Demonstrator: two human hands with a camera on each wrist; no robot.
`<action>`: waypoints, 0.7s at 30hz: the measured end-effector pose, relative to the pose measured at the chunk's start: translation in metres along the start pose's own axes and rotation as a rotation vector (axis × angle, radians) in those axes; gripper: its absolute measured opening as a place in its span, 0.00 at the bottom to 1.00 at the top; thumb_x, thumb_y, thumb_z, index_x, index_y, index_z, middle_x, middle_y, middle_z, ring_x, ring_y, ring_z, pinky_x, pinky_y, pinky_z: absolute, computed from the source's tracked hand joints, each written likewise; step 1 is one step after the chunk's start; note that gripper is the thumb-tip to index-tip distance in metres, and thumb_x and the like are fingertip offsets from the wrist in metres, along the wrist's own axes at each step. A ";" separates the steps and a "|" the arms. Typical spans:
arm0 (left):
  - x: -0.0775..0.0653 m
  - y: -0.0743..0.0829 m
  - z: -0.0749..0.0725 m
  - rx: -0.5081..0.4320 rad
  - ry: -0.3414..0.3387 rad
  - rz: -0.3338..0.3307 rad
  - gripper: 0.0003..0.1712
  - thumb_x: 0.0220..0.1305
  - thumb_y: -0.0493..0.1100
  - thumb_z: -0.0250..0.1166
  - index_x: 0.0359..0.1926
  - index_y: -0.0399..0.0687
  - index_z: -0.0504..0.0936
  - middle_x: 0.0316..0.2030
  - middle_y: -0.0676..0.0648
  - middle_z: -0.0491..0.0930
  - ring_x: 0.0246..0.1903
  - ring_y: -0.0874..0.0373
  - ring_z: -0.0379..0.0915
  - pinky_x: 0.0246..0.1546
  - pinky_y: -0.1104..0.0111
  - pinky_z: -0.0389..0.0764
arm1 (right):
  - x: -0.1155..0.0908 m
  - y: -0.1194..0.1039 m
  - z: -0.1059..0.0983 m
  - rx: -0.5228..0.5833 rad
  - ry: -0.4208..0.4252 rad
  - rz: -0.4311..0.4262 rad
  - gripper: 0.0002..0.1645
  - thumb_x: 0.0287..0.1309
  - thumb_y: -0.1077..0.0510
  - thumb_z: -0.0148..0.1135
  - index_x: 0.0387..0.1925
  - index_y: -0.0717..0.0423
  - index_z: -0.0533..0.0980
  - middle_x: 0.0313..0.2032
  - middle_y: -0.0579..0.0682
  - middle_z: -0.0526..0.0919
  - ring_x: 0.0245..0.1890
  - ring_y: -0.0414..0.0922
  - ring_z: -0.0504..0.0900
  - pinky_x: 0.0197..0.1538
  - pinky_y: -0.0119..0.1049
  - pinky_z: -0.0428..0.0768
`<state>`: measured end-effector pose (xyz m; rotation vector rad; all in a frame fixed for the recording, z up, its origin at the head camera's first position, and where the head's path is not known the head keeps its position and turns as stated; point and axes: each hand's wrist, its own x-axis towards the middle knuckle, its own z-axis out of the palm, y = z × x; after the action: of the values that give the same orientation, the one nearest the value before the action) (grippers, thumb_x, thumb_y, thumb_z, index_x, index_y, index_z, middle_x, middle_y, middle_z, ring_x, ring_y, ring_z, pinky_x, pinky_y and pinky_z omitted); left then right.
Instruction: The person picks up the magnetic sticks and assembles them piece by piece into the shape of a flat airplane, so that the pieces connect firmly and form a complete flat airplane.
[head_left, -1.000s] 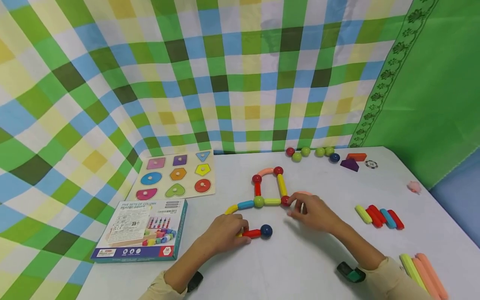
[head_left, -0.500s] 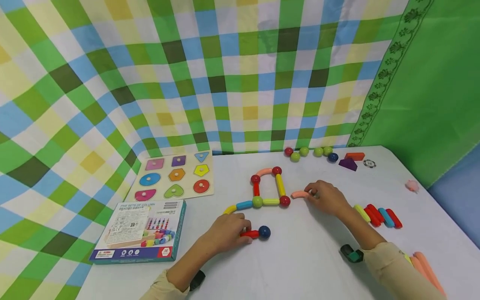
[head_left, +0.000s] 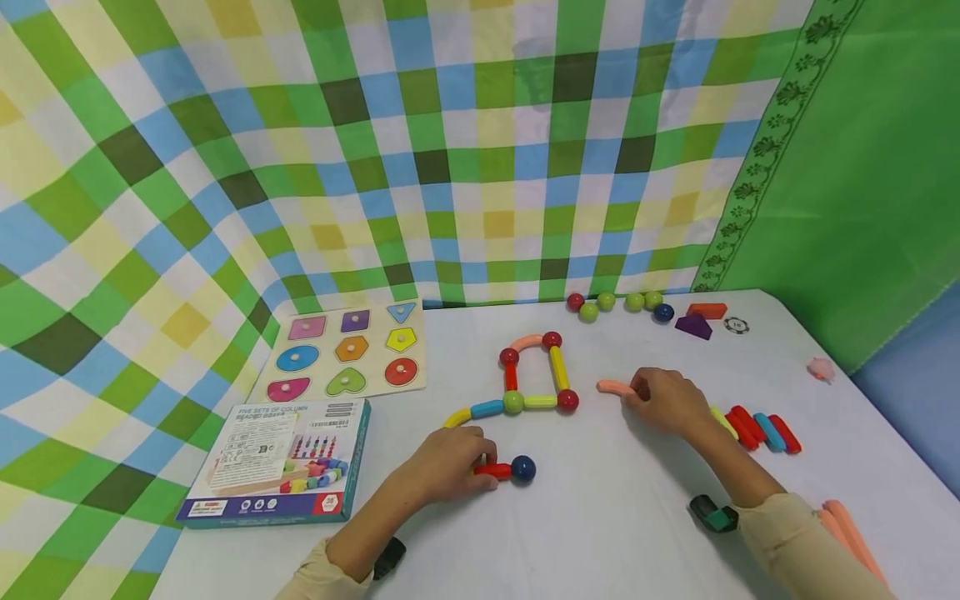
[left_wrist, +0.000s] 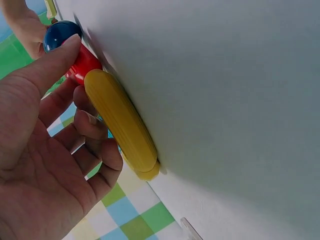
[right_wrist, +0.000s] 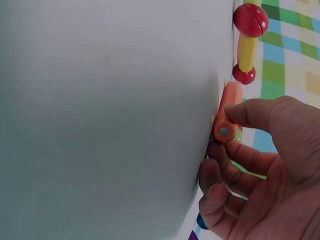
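Observation:
My left hand [head_left: 450,464] pinches a red magnetic rod [left_wrist: 86,65] between thumb and index finger. A dark blue ball [head_left: 523,469] is on the rod's far end; a yellow rod [left_wrist: 120,120] meets its near end. My right hand [head_left: 670,404] pinches a curved salmon-pink rod [head_left: 615,387] low at the table, to the right of the assembled shape and apart from it. That shape joins red balls [head_left: 567,401], a green ball [head_left: 513,402] and coloured rods into a loop. From the green ball a blue rod [head_left: 487,408] and a curved yellow rod [head_left: 457,417] run left.
Loose balls [head_left: 606,301] lie along the back edge, near a purple block [head_left: 694,326] and an orange block [head_left: 707,311]. Short rods [head_left: 767,432] and long pink rods [head_left: 853,533] lie on the right. A shape puzzle board [head_left: 375,340] and a toy box [head_left: 277,461] occupy the left.
My right hand has moved right, away from the loop's lower-right red ball, and now holds the curved pink rod there. My left hand stays nearly in place; the blue ball has shifted slightly nearer.

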<state>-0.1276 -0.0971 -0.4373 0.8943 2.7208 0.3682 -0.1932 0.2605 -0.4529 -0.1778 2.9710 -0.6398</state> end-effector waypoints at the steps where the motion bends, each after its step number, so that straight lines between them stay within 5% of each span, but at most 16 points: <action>1: 0.000 0.000 0.000 0.001 0.001 0.002 0.17 0.52 0.56 0.72 0.42 0.58 0.84 0.24 0.60 0.69 0.27 0.67 0.66 0.29 0.75 0.69 | -0.001 0.001 -0.001 0.000 -0.002 0.011 0.16 0.55 0.52 0.65 0.39 0.61 0.77 0.29 0.50 0.79 0.27 0.47 0.73 0.29 0.40 0.74; 12: 0.000 -0.002 0.003 -0.008 -0.007 -0.011 0.17 0.52 0.57 0.71 0.42 0.59 0.83 0.25 0.60 0.69 0.27 0.66 0.66 0.29 0.74 0.69 | -0.021 0.010 -0.010 -0.001 -0.054 0.075 0.22 0.55 0.46 0.64 0.42 0.60 0.75 0.30 0.50 0.79 0.26 0.46 0.72 0.26 0.38 0.71; 21: -0.001 -0.002 0.002 -0.005 -0.008 -0.008 0.17 0.52 0.57 0.71 0.42 0.59 0.83 0.25 0.60 0.70 0.27 0.67 0.66 0.30 0.74 0.69 | -0.062 0.047 -0.051 -0.042 0.016 0.102 0.17 0.57 0.48 0.63 0.37 0.59 0.78 0.26 0.49 0.77 0.24 0.45 0.71 0.23 0.38 0.67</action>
<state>-0.1274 -0.0985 -0.4396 0.8820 2.7140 0.3689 -0.1420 0.3319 -0.4212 -0.0237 2.9867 -0.5699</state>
